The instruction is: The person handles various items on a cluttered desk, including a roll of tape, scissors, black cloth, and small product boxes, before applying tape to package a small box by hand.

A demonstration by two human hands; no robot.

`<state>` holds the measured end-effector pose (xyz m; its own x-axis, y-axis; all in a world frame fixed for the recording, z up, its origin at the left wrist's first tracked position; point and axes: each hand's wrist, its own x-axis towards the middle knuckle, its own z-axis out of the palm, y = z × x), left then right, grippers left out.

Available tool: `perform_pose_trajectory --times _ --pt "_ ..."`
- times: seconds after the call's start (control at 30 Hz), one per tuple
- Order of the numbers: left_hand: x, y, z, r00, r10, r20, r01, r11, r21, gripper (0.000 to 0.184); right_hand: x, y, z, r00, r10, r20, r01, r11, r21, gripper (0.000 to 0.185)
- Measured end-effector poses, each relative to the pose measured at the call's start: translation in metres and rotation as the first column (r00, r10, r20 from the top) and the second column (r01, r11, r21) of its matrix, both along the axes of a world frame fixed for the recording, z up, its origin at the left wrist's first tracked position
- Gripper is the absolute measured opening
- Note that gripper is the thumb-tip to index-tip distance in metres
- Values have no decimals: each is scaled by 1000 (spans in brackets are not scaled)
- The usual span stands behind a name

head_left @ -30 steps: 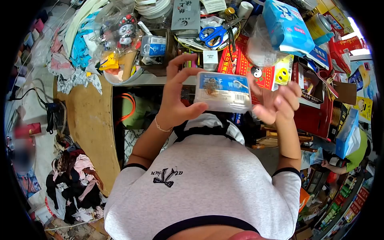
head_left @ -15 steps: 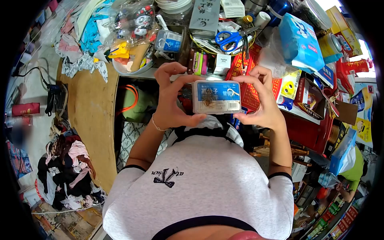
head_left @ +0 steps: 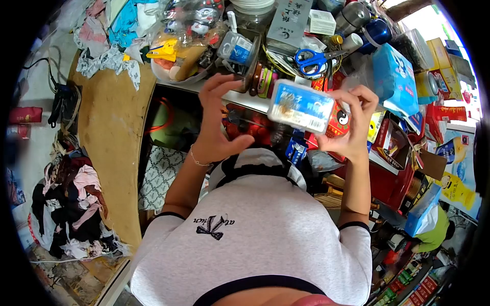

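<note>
A clear plastic box of dental floss picks (head_left: pixel 300 106) with a blue and white label is tilted in front of me, above the desk's front edge. My right hand (head_left: pixel 354 120) grips its right end between thumb and fingers. To the left of the box, my left hand (head_left: pixel 217 120) is held in the air, thumb and fingers spread, touching nothing. A similar blue-labelled box (head_left: pixel 237 48) lies on the desk. Blue-handled scissors (head_left: pixel 312 61) lie behind the held box, near a grey box (head_left: pixel 290 25).
A bowl of mixed items (head_left: pixel 178 74) sits at the desk's left part, beside a wooden board (head_left: pixel 104 132). A blue package (head_left: pixel 394 79) and a red box (head_left: pixel 390 181) are at right. Clothes (head_left: pixel 76 204) are piled at lower left. A person in green (head_left: pixel 434 232) is at far right.
My left hand has let go of the floss pick box and its fingers have spread. My right hand has moved the box right and slightly up, tilting it. The view has shifted a little.
</note>
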<state>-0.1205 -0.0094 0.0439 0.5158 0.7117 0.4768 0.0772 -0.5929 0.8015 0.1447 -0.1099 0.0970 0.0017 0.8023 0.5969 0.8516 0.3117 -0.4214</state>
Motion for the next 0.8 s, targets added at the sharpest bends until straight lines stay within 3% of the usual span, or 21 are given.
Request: perform_pose_trajectory --times 0.03,0.13,0.2,0.3,0.33,0.4,0.8 --pt "-2 0 -3 996 37 83 -32 997 -64 73 0 3 0 999 -40 15 40 999 20 64" --pt "-17 10 -18 984 110 140 -88 984 -156 65 -1 13 -2 988 -133 76 130 991 34 62" --pt "-25 14 -14 979 115 170 -91 986 -141 54 -3 20 -5 972 -232 49 229 972 58 62" --pt "-36 26 -4 975 219 -29 -218 975 44 35 -11 31 -3 969 -224 100 220 974 56 64" --pt "-36 32 0 973 228 -25 -227 973 40 35 -12 34 -3 964 -230 131 226 973 49 64" --pt "-34 51 4 914 351 -203 -272 902 337 32 -17 39 -7 974 -210 90 206 977 49 65" --pt "4 85 -2 875 419 -242 -238 809 538 36 -22 38 -15 950 -300 86 296 954 52 66"
